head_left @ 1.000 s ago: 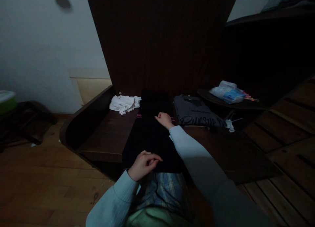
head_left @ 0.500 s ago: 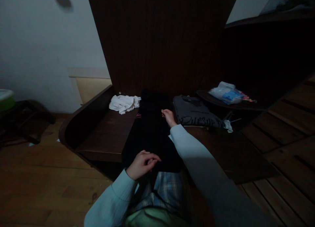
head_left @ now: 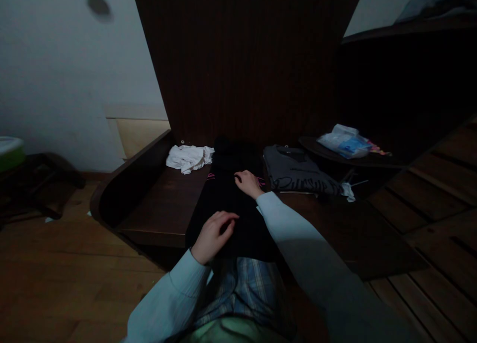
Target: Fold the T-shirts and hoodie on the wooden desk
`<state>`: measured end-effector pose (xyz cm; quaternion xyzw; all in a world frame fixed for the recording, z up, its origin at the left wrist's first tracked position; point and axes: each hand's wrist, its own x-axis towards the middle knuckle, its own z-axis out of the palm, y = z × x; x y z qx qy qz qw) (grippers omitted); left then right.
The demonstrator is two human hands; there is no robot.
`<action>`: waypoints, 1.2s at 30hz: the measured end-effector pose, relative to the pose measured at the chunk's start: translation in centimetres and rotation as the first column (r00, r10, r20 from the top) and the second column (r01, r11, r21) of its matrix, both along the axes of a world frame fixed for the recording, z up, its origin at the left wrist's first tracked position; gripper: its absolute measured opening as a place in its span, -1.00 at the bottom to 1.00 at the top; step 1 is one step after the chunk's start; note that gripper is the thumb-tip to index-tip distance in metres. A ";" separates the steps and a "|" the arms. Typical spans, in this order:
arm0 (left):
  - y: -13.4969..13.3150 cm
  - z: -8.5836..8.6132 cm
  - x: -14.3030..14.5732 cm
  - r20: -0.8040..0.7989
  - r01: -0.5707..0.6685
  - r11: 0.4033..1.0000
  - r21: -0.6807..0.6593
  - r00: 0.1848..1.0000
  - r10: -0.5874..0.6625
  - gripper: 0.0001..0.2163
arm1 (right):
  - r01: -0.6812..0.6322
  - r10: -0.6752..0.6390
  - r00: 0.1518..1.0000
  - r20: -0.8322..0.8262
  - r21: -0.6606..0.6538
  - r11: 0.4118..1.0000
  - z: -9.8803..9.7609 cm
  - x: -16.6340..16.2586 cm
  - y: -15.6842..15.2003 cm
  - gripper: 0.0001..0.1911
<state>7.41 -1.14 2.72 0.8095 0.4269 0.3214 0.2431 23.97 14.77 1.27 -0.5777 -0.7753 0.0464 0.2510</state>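
Note:
A black garment [head_left: 238,206] with small pink marks near both side edges lies spread lengthwise on the dark wooden bench [head_left: 160,201], its near end by my lap. Over its near left part is my left hand [head_left: 215,235], palm down, with thumb and index finger apart and nothing visible in it. My right hand [head_left: 249,183] rests on or just above the garment's upper middle, fingers loosely bent and apart, holding nothing I can see. In the dim light the folds of the black cloth barely show.
A crumpled white cloth [head_left: 189,158] lies at the bench's back left. On the right is a folded grey garment [head_left: 294,170] with dark lettering. Beside it, a low shelf [head_left: 320,152] carries a blue-white plastic pack [head_left: 346,142]. The bench's curved side panel [head_left: 100,194] rises at left.
My left hand has moved up over the cloth and its fingers have spread. My right hand has shifted slightly left and flattened, and the pink mark on the right edge now shows.

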 end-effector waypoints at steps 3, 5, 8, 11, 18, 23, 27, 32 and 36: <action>1.3 -0.4 0.7 -0.171 0.017 0.996 0.083 0.985 -0.003 -0.68 | -0.041 0.039 0.991 0.129 0.013 0.999 0.4 -0.3 -0.4 -0.69; 1.9 -1.1 0.9 -0.295 0.032 0.995 0.094 0.956 -0.003 -0.63 | -0.069 0.068 0.984 0.167 0.000 0.998 0.5 -0.4 -0.4 -0.67; 2.2 -2.0 1.0 -0.408 0.054 0.994 0.097 0.913 -0.010 -0.59 | -0.117 0.116 0.973 0.198 -0.010 0.993 0.0 -0.3 -0.6 -0.62; 2.1 -2.1 0.9 -0.441 0.065 0.993 0.101 0.897 -0.014 -0.56 | -0.165 0.165 0.965 0.206 -0.018 0.986 -0.8 0.2 -1.6 -0.55; 2.1 -1.8 1.0 -0.456 0.051 0.995 0.089 0.890 -0.005 -0.56 | -0.240 0.255 0.923 0.287 -0.087 0.967 -1.6 2.1 -5.4 -0.46; 2.2 -2.1 1.0 -0.440 0.050 0.992 0.113 0.898 0.005 -0.56 | -0.164 0.171 0.948 0.268 -0.049 0.985 -2.5 3.6 -8.3 -0.42; 2.2 -2.3 1.0 -0.431 0.055 0.992 0.117 0.902 0.001 -0.56 | -0.080 0.087 0.956 0.282 -0.038 0.996 -3.1 4.7 -11.0 -0.37; 2.0 -2.1 1.0 -0.403 0.024 0.992 0.122 0.915 0.027 -0.60 | -0.153 0.146 0.923 0.357 -0.010 0.988 -2.8 5.8 -14.8 -0.47; 1.9 -2.2 1.2 -0.354 -0.002 0.991 0.136 0.934 0.051 -0.67 | -0.186 0.150 0.916 0.372 0.061 0.981 -2.9 6.1 -17.8 -0.53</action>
